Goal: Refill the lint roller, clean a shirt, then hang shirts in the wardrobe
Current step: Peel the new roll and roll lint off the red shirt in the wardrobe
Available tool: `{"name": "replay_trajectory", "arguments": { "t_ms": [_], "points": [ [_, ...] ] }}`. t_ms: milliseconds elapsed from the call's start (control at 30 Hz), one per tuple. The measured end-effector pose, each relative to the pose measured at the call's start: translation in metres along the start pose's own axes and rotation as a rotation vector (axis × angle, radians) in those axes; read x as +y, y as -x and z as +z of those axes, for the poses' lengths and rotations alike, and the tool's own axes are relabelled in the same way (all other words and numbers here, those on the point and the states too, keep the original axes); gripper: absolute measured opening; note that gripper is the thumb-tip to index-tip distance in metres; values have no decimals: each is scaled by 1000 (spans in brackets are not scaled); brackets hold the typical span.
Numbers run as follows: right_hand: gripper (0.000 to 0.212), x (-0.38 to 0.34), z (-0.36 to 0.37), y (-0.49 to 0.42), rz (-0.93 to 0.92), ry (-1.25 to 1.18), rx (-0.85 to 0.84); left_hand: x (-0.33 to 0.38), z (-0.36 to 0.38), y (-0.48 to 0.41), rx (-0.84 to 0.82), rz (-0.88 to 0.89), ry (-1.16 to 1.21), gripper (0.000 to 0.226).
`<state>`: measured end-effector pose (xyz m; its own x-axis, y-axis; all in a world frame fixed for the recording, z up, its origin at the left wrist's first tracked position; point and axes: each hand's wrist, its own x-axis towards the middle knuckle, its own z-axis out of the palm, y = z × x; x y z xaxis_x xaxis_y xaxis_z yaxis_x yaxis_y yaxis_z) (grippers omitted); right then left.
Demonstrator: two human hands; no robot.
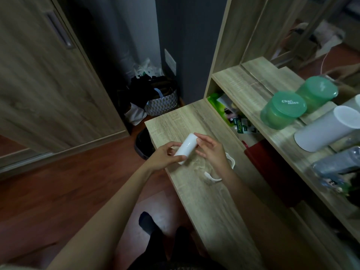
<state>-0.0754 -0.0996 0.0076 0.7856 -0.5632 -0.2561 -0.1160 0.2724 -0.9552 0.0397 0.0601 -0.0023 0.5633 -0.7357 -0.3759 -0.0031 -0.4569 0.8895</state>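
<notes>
We found both hands clamped on one item. The left hand (165, 155) gripped the lower end of the white refill roll (186, 146), with thumb and fingers curled round it. The right hand (212, 151) pinched the upper end with its fingertips. The hands were close together, with only the roll between them.

The roll was tilted, upper end pointing away from the person. It sat over the table (206, 207) near the left edge, toward the far-left corner. We could not tell whether its lower end touched the surface.

A white lint roller handle (213, 179) lay on the table just beside the right wrist, which partly hid it. A red box (272, 172) stood along the table's right edge.

On the shelf (243, 88) above the right edge we recorded a green lidded jar (282, 111) and a white cylinder (327, 129) just beside it. A dark bin (143, 146) stood on the floor by the table's far-left corner. Patterned bags (162, 102) lay beyond it, and a wardrobe door (48, 84) stood to the left.
</notes>
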Motion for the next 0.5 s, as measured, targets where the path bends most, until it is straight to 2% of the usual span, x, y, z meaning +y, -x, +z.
{"name": "replay_trajectory", "arguments": {
  "t_ms": [100, 200, 300, 367, 433, 500],
  "points": [
    [22, -4, -8, 0, 24, 60, -4, 11, 11, -3, -67, 85, -161, 86],
    [31, -7, -18, 8, 31, 185, 60, 19, 22, -3, -131, 163, -269, 101],
    [37, 3, -42, 19, -56, 664, 298, 22, 27, -4, -193, 196, -309, 98],
    [39, 16, -59, 28, -38, 946, 461, 23, 30, -7, -213, 208, -306, 93],
    [38, 29, -71, 35, 51, 1049, 527, 24, 32, -8, -200, 195, -261, 89],
    [36, 39, -74, 41, 143, 1034, 530, 26, 34, -8, -159, 156, -174, 86]
  ]
}}
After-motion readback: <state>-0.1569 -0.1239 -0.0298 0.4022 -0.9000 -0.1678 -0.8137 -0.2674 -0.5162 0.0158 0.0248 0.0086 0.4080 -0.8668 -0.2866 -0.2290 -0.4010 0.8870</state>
